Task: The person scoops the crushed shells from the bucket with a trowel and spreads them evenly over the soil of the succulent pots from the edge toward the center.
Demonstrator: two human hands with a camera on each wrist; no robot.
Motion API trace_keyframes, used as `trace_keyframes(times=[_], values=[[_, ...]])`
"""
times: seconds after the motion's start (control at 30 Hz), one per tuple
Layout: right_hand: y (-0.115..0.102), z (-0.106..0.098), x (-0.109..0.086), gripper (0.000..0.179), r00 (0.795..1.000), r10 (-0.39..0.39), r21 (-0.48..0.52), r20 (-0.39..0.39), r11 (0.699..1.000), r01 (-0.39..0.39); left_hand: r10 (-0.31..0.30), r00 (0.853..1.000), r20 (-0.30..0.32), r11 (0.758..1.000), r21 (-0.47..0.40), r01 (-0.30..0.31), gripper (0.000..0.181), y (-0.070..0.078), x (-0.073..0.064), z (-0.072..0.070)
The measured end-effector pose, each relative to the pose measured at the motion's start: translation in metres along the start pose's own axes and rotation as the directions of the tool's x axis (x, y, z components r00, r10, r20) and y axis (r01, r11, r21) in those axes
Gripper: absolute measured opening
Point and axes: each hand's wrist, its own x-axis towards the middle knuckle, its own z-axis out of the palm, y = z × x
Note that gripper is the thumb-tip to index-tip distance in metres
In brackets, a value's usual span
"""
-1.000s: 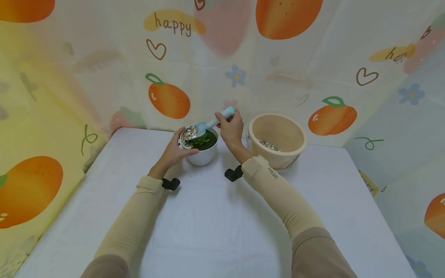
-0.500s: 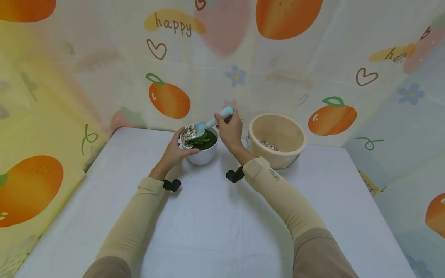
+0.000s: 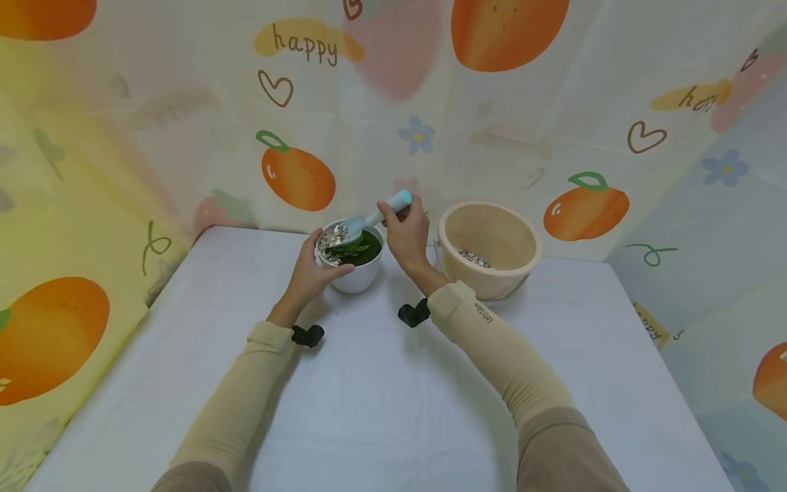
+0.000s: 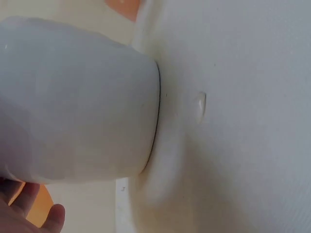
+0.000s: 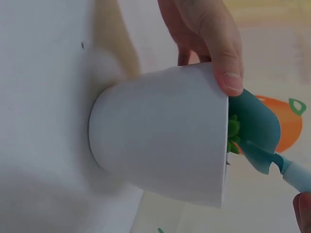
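A white flower pot [image 3: 355,279] stands on the table, with dark green inside and a leafy green plant [image 3: 353,254]. My left hand [image 3: 309,273] holds it from the left, thumb at the near rim and fingers around the far side. In the right wrist view that thumb [image 5: 226,68] presses on the rim. My right hand [image 3: 408,232] grips the pale handle of a small blue-green trowel [image 3: 354,227], tilted down over the pot. Grey-white pebbles [image 3: 334,236] lie at the blade's tip and along the pot's left side. Only the pot's lower wall [image 4: 82,102] fills the left wrist view.
Right of the pot stands a beige bucket [image 3: 516,270] with some pebbles [image 3: 473,257] at its bottom. White cloth covers the table [image 3: 369,410]. Behind it hangs a printed curtain [image 3: 381,150] close to the table's back edge.
The trowel's handle end has dipped slightly down and left. My left wrist has shifted a little right and toward me. Both hands keep their holds.
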Motion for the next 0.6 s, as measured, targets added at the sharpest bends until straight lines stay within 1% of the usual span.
trace_keyframes(times=[0.1, 0.27, 0.33, 0.43, 0.5, 0.6], values=[[0.002, 0.0, 0.0, 0.039, 1.0, 0.021, 0.016, -0.004, 1.0, -0.021, 0.009, 1.0, 0.0, 1.0, 0.029, -0.009, 0.111, 0.003, -0.001, -0.001], [0.003, 0.0, 0.001, 0.04, 1.0, 0.029, 0.045, 0.001, 0.999, -0.029, 0.003, 0.998, 0.058, 0.995, 0.099, -0.009, 0.111, 0.005, 0.006, -0.01], [0.003, 0.0, 0.001, 0.04, 0.999, 0.035, 0.053, 0.013, 0.998, -0.035, -0.004, 0.996, 0.083, 0.995, 0.097, -0.004, 0.112, 0.004, 0.009, -0.014], [0.003, 0.0, 0.001, 0.04, 0.998, 0.047, 0.053, 0.034, 0.997, -0.048, -0.011, 0.995, 0.099, 0.997, 0.072, 0.004, 0.112, 0.002, 0.012, -0.015], [0.003, 0.0, 0.001, 0.041, 0.998, 0.052, 0.052, 0.046, 0.997, -0.054, -0.013, 0.995, 0.1, 0.999, 0.052, 0.008, 0.112, 0.001, 0.012, -0.014], [0.004, 0.0, -0.001, 0.039, 0.997, 0.055, 0.06, 0.05, 0.996, -0.058, -0.021, 0.995, 0.093, 0.999, 0.047, 0.017, 0.112, -0.001, 0.011, -0.013]])
